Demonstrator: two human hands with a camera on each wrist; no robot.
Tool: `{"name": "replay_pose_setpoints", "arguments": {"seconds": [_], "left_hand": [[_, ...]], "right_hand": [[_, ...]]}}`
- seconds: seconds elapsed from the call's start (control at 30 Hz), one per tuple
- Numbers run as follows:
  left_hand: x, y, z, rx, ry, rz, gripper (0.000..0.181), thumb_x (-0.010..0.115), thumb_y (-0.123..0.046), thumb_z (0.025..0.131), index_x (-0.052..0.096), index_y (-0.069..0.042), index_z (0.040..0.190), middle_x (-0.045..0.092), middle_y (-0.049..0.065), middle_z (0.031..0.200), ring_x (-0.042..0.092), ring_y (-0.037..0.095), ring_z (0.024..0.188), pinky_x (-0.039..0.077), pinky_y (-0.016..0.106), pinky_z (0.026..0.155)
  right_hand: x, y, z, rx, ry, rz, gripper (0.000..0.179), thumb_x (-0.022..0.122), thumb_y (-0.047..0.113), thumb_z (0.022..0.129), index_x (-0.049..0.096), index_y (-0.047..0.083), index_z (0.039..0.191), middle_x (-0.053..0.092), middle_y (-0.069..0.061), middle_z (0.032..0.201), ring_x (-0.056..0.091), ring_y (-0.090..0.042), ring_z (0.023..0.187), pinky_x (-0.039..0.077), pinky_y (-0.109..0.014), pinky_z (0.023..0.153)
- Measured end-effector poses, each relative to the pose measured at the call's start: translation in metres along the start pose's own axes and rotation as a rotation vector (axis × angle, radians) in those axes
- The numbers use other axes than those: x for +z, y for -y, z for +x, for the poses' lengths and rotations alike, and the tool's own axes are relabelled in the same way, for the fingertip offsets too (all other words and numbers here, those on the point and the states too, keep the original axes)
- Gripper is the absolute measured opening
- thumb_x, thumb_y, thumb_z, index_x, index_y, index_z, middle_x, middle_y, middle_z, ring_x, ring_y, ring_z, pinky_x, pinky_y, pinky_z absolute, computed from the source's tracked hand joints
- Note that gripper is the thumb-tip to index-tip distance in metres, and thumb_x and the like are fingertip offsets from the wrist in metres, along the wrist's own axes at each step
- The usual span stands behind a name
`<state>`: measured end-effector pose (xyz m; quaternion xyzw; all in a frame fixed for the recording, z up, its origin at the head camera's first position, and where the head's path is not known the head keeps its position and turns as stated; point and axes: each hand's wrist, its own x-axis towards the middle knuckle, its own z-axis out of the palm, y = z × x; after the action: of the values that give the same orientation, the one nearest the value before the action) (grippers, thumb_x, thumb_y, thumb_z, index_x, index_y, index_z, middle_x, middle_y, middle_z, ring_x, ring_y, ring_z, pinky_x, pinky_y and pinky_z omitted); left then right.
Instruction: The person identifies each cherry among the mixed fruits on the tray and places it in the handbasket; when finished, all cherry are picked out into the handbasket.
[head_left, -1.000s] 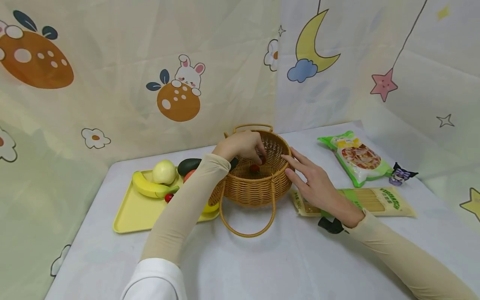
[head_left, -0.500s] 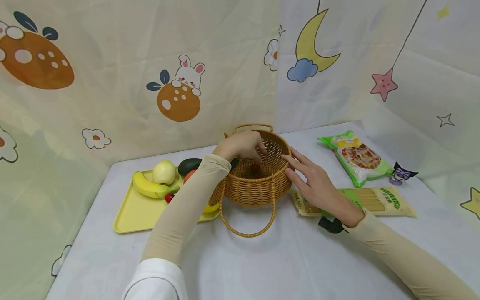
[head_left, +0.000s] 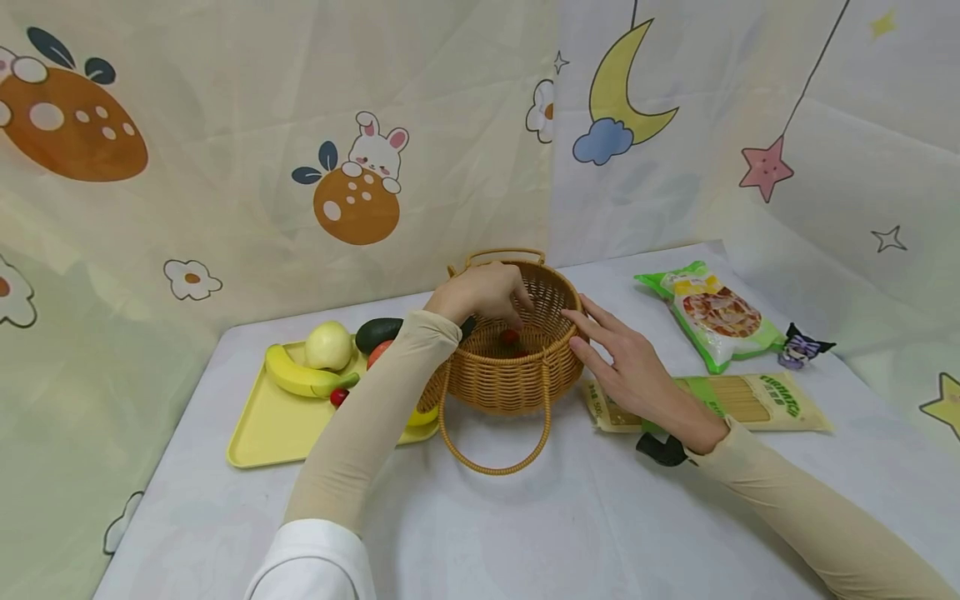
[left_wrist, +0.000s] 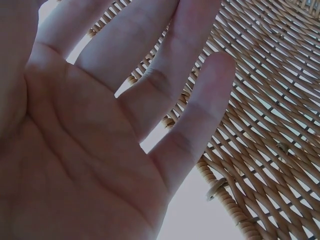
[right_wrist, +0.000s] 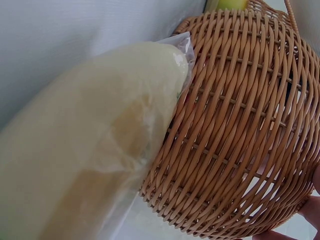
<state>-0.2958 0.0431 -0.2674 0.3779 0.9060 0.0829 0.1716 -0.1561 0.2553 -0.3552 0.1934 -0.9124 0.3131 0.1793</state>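
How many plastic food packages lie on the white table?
2: a green-and-white bag at back right, a long beige noodle packet nearer, partly behind the right hand. The brown wicker basket may hide others.

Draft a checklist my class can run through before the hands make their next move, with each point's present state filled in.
1. Basket standing upright: ok.
2. Right hand at the basket's rim: ok.
3. Left hand out of the basket: not ok, it reaches inside.
4. Front handle folded down, off the opening: ok.
5. All red items inside counted: cannot tell, part of the interior is hidden.
6. Banana on the yellow tray: ok.
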Motion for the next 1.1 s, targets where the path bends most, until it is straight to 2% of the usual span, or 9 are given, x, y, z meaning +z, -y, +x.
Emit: {"name": "replay_pose_setpoints", "arguments": {"seconds": [0.17, 0.3, 0.43, 0.53, 0.77, 0.93, 1.1], "left_hand": [[0.0, 0.0, 0.001, 0.004, -0.007, -0.003, 0.036, 0.08, -0.022, 0.09, 0.075, -0.021, 0.126, 0.067, -0.001, 0.139, 0.064, 0.021, 0.126, 0.054, 0.037, 0.102], [0.001, 0.002, 0.004, 0.035, -0.027, -0.008, 0.035, 0.081, -0.021, 0.09, 0.076, -0.02, 0.125, 0.068, 0.0, 0.137, 0.065, 0.02, 0.123, 0.055, 0.036, 0.1], [0.001, 0.004, 0.006, 0.084, -0.068, -0.011, 0.033, 0.081, -0.022, 0.09, 0.077, -0.019, 0.123, 0.076, -0.001, 0.123, 0.071, 0.016, 0.108, 0.058, 0.032, 0.091], [0.001, 0.007, 0.005, 0.105, -0.098, -0.021, 0.033, 0.079, -0.024, 0.092, 0.076, -0.019, 0.124, 0.079, -0.002, 0.113, 0.074, 0.013, 0.098, 0.059, 0.03, 0.086], [-0.008, 0.01, 0.004, 0.121, -0.14, -0.118, 0.035, 0.078, -0.025, 0.093, 0.075, -0.016, 0.126, 0.078, 0.001, 0.118, 0.074, 0.014, 0.103, 0.059, 0.032, 0.089], [-0.02, 0.01, -0.001, 0.131, -0.175, -0.202, 0.036, 0.078, -0.019, 0.093, 0.074, -0.01, 0.128, 0.077, 0.006, 0.121, 0.074, 0.018, 0.109, 0.058, 0.034, 0.095], [-0.026, 0.008, -0.018, 0.135, -0.267, -0.154, 0.037, 0.077, -0.022, 0.093, 0.073, -0.014, 0.129, 0.076, 0.002, 0.123, 0.072, 0.015, 0.11, 0.056, 0.033, 0.098]], "right_hand": [[-0.001, 0.0, 0.0, 0.005, 0.004, 0.003, 0.047, 0.05, 0.03, 0.109, 0.049, 0.017, 0.154, 0.032, -0.015, 0.167, 0.044, -0.039, 0.146, 0.05, -0.057, 0.099], [-0.001, -0.001, 0.0, 0.007, 0.006, -0.002, 0.047, 0.05, 0.03, 0.109, 0.049, 0.017, 0.154, 0.032, -0.014, 0.168, 0.045, -0.04, 0.146, 0.049, -0.056, 0.099], [-0.002, -0.002, 0.0, 0.004, 0.012, -0.009, 0.047, 0.049, 0.03, 0.109, 0.049, 0.017, 0.154, 0.031, -0.013, 0.168, 0.048, -0.039, 0.143, 0.051, -0.049, 0.088], [-0.001, -0.001, 0.0, 0.007, 0.015, -0.006, 0.047, 0.05, 0.031, 0.109, 0.048, 0.017, 0.154, 0.031, -0.013, 0.168, 0.048, -0.038, 0.143, 0.051, -0.049, 0.089], [0.0, -0.002, 0.0, 0.016, 0.009, 0.003, 0.047, 0.05, 0.031, 0.109, 0.048, 0.02, 0.155, 0.031, -0.011, 0.169, 0.047, -0.037, 0.145, 0.051, -0.052, 0.094], [-0.001, -0.002, 0.0, 0.014, 0.014, 0.006, 0.047, 0.05, 0.031, 0.109, 0.048, 0.02, 0.155, 0.031, -0.012, 0.168, 0.044, -0.039, 0.147, 0.046, -0.06, 0.107], [0.0, -0.003, 0.0, 0.005, 0.01, -0.001, 0.046, 0.05, 0.031, 0.109, 0.049, 0.02, 0.154, 0.03, -0.01, 0.169, 0.045, -0.038, 0.146, 0.049, -0.058, 0.103]]}}
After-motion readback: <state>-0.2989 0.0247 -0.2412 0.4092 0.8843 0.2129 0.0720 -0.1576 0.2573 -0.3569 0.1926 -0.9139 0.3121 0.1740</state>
